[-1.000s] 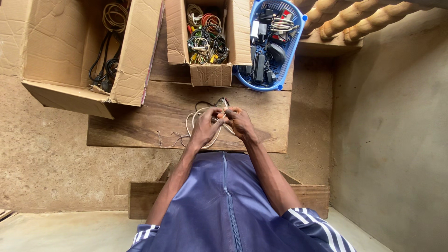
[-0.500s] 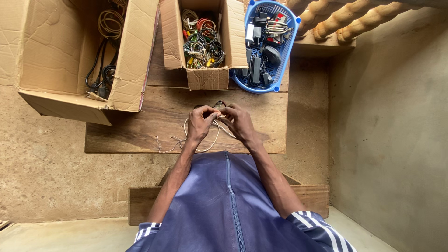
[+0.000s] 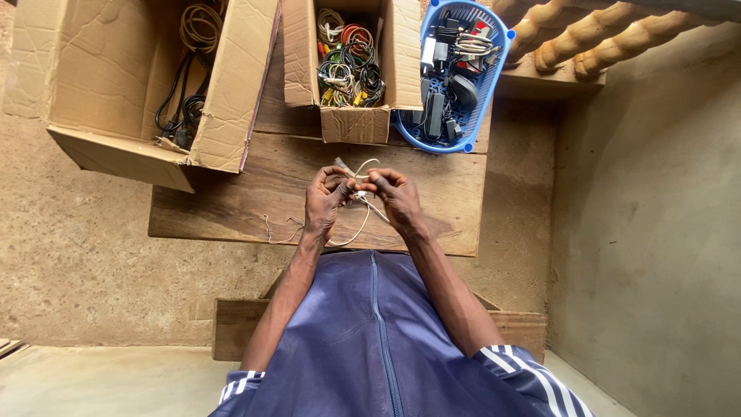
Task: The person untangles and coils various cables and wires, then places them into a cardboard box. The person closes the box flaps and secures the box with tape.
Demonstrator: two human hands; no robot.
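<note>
Both hands meet over a wooden board, fingertips pinched together on a thin white cable (image 3: 356, 194). The left hand (image 3: 326, 202) curls its fingers closed around the cable; the right hand (image 3: 395, 194) pinches it just beside, the two hands almost touching. A loop of the cable hangs below the fingers toward the person's blue top, and its short ends poke up above them. The wooden board (image 3: 247, 201) lies under the hands. Beyond the fingertips stands a small cardboard box (image 3: 355, 123) full of coiled coloured cables. To its right sits a blue plastic basket (image 3: 494, 62) of chargers; to its left, a large cardboard box (image 3: 93, 77) with black cords.
</note>
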